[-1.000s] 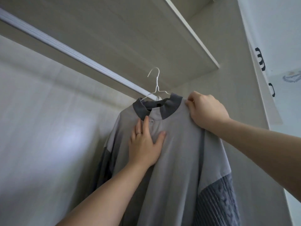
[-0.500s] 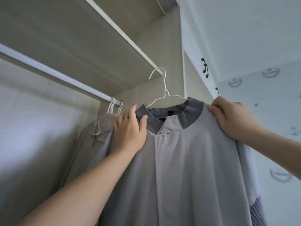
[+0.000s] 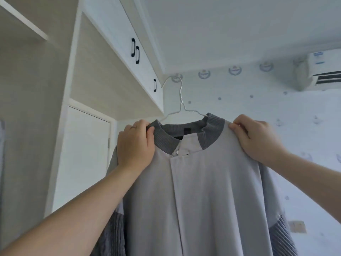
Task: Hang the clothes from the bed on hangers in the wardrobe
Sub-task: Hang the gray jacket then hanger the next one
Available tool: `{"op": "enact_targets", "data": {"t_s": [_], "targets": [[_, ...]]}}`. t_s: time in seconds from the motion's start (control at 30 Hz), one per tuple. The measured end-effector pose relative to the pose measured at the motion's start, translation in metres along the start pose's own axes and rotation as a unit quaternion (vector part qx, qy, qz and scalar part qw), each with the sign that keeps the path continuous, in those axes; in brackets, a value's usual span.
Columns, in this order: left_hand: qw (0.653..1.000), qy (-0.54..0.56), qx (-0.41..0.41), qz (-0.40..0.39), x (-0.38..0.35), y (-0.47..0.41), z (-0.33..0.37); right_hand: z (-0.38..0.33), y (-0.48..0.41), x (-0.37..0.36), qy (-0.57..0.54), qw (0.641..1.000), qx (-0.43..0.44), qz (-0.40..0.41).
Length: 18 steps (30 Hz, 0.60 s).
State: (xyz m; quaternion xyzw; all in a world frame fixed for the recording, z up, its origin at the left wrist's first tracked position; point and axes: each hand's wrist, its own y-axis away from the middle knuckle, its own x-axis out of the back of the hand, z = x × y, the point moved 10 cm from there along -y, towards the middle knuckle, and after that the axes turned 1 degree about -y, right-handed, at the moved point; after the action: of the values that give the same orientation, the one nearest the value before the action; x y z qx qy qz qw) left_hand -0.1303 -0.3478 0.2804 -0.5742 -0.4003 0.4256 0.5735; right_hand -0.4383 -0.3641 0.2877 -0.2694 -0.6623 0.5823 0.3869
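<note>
Head camera view, looking upward: two bare forearms reach up from the lower corners. The left hand (image 3: pixel 135 143), a ring (image 3: pixel 133 127) on one finger, has its fingers curled over the shirt's shoulder, and its thumb and forefinger pinch the edge of the collar (image 3: pixel 166 138). The right hand (image 3: pixel 256 137) has its fingers bent and grips the cloth of the other shoulder, just beside the far end of the collar.

Between the hands hangs the shirt (image 3: pixel 203 191), light grey, with its front facing the camera and a closed placket running down the middle. A small fastener (image 3: pixel 178 152) sits at the neck. The collar is dark grey and ribbed, and dark knitted sleeves (image 3: pixel 114 235) drop at both sides.

A thin white wire hanger (image 3: pixel 180 100) is inside the shirt. Its arms pass into the neck opening and its hook stands free above the collar.

Behind and to the left is the wardrobe (image 3: pixel 61 126), with a beige inside wall, a white door (image 3: pixel 84 154) and upper cupboards with black handles (image 3: pixel 133 47). Farther off are pale wallpaper (image 3: pixel 234 100) printed with small emblems, an air conditioner (image 3: pixel 324 71) high on the right, and the white ceiling (image 3: pixel 221 24).
</note>
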Motion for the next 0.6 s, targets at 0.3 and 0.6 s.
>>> {"op": "enact_targets", "data": {"t_s": [0.3,0.6], "targets": [[0.985,0.088,0.010,-0.147,-0.186,0.118,0.106,0.154,0.118,0.023,0.073,0.985,-0.107,-0.118],[0.949,0.143,-0.034,-0.280,-0.356,0.260,0.195,0.276,0.259,0.005,0.133,0.932,-0.234,-0.242]]}}
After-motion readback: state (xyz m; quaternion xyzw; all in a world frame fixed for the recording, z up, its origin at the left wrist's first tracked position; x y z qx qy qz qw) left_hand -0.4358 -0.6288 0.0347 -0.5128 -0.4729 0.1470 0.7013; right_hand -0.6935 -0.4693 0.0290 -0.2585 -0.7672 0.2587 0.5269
